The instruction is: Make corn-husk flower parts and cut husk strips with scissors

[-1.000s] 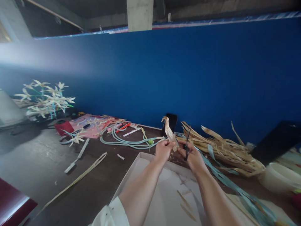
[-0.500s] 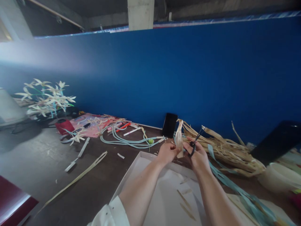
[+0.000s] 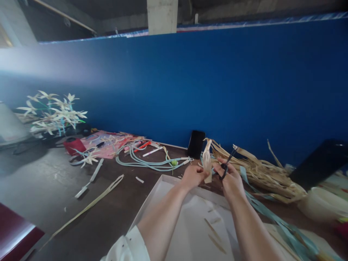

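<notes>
Between thumb and fingers my left hand (image 3: 193,176) pinches the lower part of a pale, dried husk strip (image 3: 207,162), which stands upright and curls over at its top. Just to its right, my right hand (image 3: 230,174) is closed on small black-handled scissors (image 3: 225,169). Their blades point up and to the right, away from the strip. Beneath my forearms lies a shallow white box lid (image 3: 163,192), with several thin husk scraps (image 3: 212,229) inside it.
A bundle of dried husks (image 3: 261,174) and light-blue strips (image 3: 274,214) lie at right, beside a white bowl (image 3: 326,203). A black phone (image 3: 196,144) leans against the blue partition (image 3: 174,83). Pale blue cords (image 3: 146,165), a red spool (image 3: 74,145) and husk flowers (image 3: 58,112) are at left.
My right hand has shifted slightly right with the scissors, widening the space beside the husk strip. My left hand has stayed nearly still, still pinching the strip.
</notes>
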The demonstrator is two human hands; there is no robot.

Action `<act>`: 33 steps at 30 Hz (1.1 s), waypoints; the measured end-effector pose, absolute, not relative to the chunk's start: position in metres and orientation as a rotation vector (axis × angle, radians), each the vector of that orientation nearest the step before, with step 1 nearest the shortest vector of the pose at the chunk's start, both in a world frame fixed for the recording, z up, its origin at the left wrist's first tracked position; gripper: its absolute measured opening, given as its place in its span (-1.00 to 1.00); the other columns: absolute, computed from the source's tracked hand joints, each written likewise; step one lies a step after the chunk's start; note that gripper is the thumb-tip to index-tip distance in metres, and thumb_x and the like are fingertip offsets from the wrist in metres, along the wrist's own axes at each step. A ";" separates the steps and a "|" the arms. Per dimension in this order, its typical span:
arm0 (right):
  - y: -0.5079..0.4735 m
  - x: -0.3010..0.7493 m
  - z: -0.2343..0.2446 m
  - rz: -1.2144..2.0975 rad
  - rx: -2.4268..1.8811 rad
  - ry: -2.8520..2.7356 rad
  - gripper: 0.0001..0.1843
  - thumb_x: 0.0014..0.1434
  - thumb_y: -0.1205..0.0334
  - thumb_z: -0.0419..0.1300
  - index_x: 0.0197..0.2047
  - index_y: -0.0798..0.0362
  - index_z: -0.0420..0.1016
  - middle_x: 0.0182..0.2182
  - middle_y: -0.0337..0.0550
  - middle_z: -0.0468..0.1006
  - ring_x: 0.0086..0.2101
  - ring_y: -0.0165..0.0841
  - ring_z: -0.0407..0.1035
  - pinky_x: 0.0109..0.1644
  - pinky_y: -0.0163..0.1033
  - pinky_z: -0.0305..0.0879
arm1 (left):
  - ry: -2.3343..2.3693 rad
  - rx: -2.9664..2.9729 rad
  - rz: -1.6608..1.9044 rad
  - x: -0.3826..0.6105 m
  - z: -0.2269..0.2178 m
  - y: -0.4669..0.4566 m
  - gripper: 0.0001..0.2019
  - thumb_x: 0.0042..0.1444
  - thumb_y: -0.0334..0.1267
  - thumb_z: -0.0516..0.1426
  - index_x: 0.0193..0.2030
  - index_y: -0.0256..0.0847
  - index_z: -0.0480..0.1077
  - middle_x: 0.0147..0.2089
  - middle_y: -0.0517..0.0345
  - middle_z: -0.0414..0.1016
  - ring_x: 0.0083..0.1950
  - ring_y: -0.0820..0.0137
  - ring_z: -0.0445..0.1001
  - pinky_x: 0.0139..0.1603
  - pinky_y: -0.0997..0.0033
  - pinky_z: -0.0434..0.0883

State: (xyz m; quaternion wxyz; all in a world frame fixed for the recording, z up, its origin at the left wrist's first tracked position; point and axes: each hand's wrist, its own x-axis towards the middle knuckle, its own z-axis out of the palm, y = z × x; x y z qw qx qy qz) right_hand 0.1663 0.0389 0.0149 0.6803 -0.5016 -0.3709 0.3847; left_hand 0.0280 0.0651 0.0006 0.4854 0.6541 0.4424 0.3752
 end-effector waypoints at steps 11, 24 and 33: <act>0.044 0.176 0.013 0.686 -1.162 -0.785 -0.48 -0.26 0.08 0.42 -0.19 0.08 0.48 -0.58 -0.32 0.39 -0.57 -0.45 0.23 -0.54 -0.36 0.06 | 1.126 1.521 0.945 0.027 0.005 0.065 -0.63 -0.09 0.04 0.17 -0.61 -0.26 0.33 -0.68 0.25 0.26 -0.62 0.54 0.18 -0.58 0.52 0.10; 0.043 0.186 0.015 0.445 -1.263 -0.672 -0.50 -0.24 0.07 0.41 -0.20 0.09 0.49 -0.55 -0.26 0.45 -0.55 -0.41 0.31 -0.54 -0.34 0.19 | 1.186 1.340 1.105 0.025 0.001 0.073 -0.71 -0.06 -0.05 0.15 -0.51 -0.27 0.41 -0.62 0.24 0.31 -0.59 0.50 0.26 -0.54 0.51 0.17; 0.038 0.177 0.020 0.456 -1.301 -0.884 -0.42 -0.22 0.13 0.41 -0.07 0.05 0.47 -0.39 -0.18 0.55 -0.35 -0.30 0.43 -0.29 -0.26 0.33 | 1.152 1.355 1.108 0.026 -0.004 0.075 -0.71 -0.05 -0.04 0.14 -0.47 -0.27 0.44 -0.61 0.24 0.32 -0.58 0.50 0.25 -0.52 0.50 0.17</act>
